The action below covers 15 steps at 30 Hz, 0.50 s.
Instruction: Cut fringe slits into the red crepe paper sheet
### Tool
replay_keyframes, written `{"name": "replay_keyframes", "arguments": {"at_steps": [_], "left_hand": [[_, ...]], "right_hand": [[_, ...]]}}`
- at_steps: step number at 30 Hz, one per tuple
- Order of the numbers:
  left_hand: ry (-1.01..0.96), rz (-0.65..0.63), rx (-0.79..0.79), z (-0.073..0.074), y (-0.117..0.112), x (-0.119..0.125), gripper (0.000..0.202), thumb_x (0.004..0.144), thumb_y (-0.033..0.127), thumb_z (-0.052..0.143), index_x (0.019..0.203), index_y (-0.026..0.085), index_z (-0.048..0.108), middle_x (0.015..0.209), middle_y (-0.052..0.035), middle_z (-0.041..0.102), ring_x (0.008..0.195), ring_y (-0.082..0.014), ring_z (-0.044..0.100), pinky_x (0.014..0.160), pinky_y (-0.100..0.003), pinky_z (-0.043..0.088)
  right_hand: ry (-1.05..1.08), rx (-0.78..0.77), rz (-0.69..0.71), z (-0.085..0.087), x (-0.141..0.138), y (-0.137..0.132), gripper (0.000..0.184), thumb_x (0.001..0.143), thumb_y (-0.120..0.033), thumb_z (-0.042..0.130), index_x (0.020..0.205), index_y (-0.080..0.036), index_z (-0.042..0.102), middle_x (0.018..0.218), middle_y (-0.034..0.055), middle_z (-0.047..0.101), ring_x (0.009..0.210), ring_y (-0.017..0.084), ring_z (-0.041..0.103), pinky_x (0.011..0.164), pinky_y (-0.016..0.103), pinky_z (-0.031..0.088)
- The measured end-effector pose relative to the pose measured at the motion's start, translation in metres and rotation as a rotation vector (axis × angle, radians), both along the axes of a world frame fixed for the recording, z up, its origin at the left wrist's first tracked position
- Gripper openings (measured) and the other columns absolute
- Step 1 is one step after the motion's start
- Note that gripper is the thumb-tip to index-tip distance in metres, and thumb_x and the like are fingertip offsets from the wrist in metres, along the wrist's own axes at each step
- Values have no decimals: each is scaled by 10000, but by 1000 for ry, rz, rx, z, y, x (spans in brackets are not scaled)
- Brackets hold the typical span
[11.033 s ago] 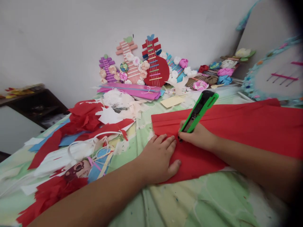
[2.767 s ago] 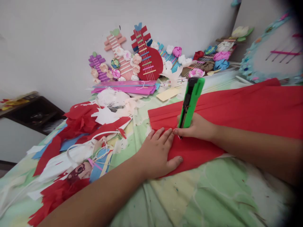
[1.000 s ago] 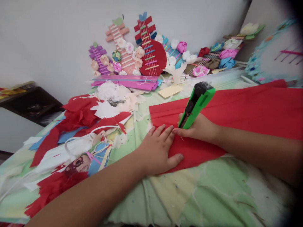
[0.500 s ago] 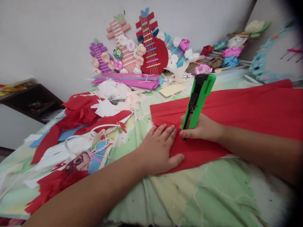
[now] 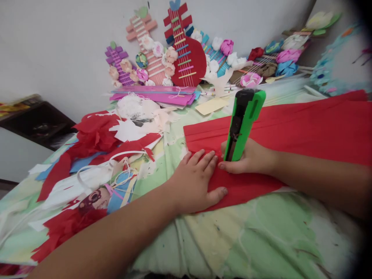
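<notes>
My left hand (image 5: pixel 196 182) lies flat on a large red sheet (image 5: pixel 305 131), fingers stretched and thumb apart, near the sheet's left end. Close to its right, my right hand (image 5: pixel 247 159) is closed around a green and black utility knife (image 5: pixel 244 120). The knife stands nearly upright, its black end up and its lower end down at the red sheet. Its blade tip is hidden by my thumb and fingers. The sheet stretches away to the right under my right forearm.
Red paper scraps (image 5: pixel 95 133), a ball of white string (image 5: pixel 136 106) and blue pieces (image 5: pixel 120 192) lie on the left. Purple sheets (image 5: pixel 157 95) and a cream card (image 5: pixel 211 105) lie farther back. Decorated guitar shapes, including a red one (image 5: pixel 193 62), lean against the wall.
The camera view has shifted slightly. My right hand and the knife's lower end have moved a little toward my left hand. My left hand stays pressed on the red sheet.
</notes>
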<state>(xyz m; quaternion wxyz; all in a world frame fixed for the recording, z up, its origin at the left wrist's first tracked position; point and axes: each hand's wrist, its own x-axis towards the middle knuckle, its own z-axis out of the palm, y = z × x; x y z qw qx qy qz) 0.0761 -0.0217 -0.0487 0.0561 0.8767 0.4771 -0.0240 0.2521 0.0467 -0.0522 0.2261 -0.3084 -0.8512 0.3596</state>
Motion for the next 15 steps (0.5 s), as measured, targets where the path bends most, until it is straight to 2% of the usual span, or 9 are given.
{"name": "replay_keyframes", "arguments": {"at_steps": [5, 15], "left_hand": [[4, 7, -17, 1, 1, 1, 742, 806, 585, 288, 1348, 78, 262, 1412, -120, 210, 1291, -306, 167, 1034, -487, 134], [6, 4, 3, 0, 1, 2, 737, 806, 591, 279, 1338, 80, 288, 1407, -129, 220, 1285, -319, 178, 1029, -495, 141]], "right_hand": [[-13, 82, 32, 0, 1, 0, 273, 676, -363, 561, 545, -172, 418, 496, -46, 418, 445, 53, 341, 441, 207, 280], [-29, 72, -30, 0, 1, -3, 287, 697, -391, 535, 554, -170, 420, 501, -35, 448, 464, 62, 381, 447, 206, 293]]}}
